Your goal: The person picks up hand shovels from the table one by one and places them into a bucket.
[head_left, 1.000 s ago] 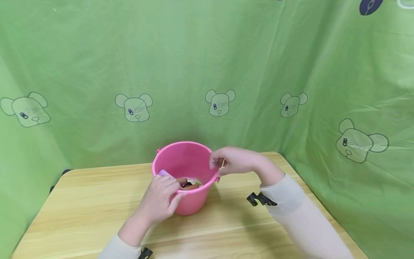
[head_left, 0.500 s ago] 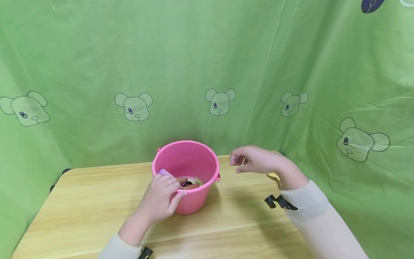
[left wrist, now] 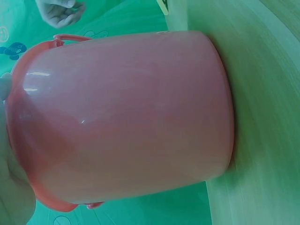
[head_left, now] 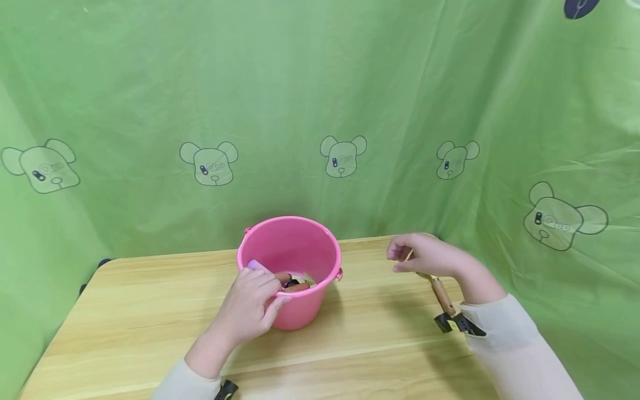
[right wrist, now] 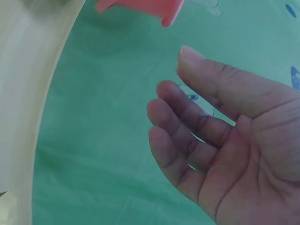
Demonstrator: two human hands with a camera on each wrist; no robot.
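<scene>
My left hand [head_left: 252, 297] grips the near rim of a pink bucket [head_left: 295, 314], thumb outside and fingers over the edge. The bucket stands upright on the table. Inside show a purple piece [head_left: 257, 266], brown wooden handles [head_left: 299, 287] and a bit of green; the rest is hidden by the wall and hand. My right hand [head_left: 432, 256] hangs in the air to the right of the bucket. In the right wrist view its fingers [right wrist: 176, 119] are loosely bent with nothing in them. Below it lies a tool with a wooden handle [head_left: 443, 297], its yellow end partly covered by the hand.
The wooden table [head_left: 140, 316] has its back edge right by a green curtain [head_left: 280, 111] printed with bear heads. More curtain hangs at both sides. Black camera mounts sit at both cuffs, the right mount [head_left: 457, 323] overlapping the tool's handle end.
My right hand has moved from the bucket's right rim away to the right, bringing the wooden-handled tool into view beneath it. The left hand and bucket have stayed in place.
</scene>
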